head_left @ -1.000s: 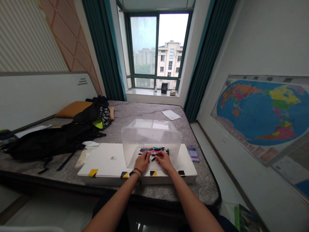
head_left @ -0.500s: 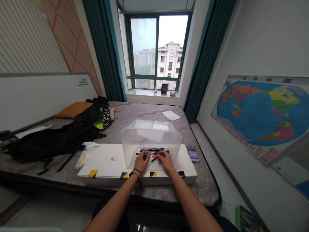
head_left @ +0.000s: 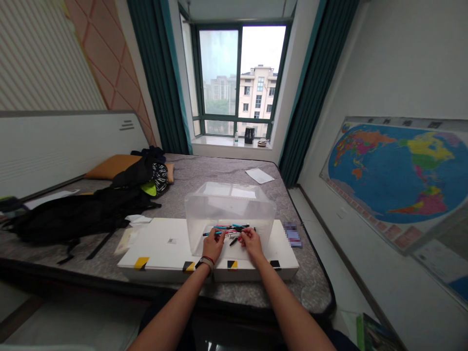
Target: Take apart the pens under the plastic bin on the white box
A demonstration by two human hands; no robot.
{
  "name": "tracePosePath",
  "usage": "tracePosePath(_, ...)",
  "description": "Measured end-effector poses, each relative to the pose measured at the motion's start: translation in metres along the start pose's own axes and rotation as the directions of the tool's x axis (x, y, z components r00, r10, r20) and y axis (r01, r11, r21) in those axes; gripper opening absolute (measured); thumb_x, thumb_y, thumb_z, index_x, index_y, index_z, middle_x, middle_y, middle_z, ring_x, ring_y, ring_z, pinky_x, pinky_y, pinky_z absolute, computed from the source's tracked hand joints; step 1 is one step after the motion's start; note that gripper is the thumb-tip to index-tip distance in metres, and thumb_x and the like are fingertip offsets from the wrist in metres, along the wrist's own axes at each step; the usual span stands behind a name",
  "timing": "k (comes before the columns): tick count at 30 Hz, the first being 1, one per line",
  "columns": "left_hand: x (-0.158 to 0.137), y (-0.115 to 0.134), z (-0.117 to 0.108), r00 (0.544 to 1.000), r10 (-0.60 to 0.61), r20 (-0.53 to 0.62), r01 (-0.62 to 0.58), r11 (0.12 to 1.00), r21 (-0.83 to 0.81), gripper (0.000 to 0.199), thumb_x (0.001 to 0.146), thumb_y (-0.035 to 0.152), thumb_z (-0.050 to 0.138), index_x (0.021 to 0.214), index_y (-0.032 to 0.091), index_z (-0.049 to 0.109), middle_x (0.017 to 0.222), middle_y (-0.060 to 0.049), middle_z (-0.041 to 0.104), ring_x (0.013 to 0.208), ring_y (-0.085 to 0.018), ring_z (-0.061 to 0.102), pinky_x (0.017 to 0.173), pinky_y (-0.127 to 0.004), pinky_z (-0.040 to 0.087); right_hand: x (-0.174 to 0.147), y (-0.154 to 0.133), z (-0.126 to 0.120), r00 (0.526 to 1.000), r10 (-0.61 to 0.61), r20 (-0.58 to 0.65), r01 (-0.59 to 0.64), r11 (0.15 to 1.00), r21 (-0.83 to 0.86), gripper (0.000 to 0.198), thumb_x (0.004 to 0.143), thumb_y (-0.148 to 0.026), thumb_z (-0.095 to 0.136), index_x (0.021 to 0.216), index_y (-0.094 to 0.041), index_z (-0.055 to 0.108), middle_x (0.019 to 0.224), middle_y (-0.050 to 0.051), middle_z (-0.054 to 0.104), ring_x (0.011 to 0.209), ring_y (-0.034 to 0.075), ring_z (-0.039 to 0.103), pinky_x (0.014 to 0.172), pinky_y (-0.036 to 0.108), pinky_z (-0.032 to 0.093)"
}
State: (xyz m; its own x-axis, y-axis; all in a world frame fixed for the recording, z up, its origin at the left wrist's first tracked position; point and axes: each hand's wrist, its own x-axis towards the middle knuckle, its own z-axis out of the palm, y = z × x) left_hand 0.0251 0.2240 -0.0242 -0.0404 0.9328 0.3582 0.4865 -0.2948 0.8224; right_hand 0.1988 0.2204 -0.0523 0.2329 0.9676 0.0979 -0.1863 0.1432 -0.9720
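A clear plastic bin (head_left: 230, 207) lies on its side on a white box (head_left: 161, 239), its open side toward me. Several pens (head_left: 234, 227), teal, red and black, are heaped inside it. My left hand (head_left: 213, 246) is closed around a teal pen (head_left: 206, 234), whose dark end sticks out to the left of the fingers. Just to the right, my right hand (head_left: 251, 243) has its thumb and fingers pinched together at the edge of the heap. Whatever lies between those fingertips is too small to make out. A short black piece (head_left: 233, 241) rests between the hands.
The white box stands on a grey mattress (head_left: 204, 168). A black backpack (head_left: 91, 209) lies to the left, with tissues (head_left: 138, 220) nearer the box. A blurred purple item (head_left: 293, 235) is at the right, and a white sheet (head_left: 259, 175) lies farther back.
My left hand has shifted slightly left, and the teal pen's dark end now reaches farther left. The right hand has moved a little to the right, away from the left.
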Motion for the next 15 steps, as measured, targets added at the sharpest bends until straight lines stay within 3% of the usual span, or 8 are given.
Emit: tracePosePath(15,0.001,0.001,-0.002,0.999,-0.021,-0.035,0.021,1.0,-0.007,0.033,0.083,0.053,0.048,0.084,0.021,0.054,0.055,0.003,0.061,0.054,-0.015,0.061,0.056,-0.024,0.043,-0.005,-0.011,0.004,0.999,0.049,0.003,-0.049,0.998,0.043,0.035,0.066,-0.041,0.071,0.084,-0.017,0.052,0.071,0.003,0.066,0.056,0.014,0.062,0.048,0.024,0.051)
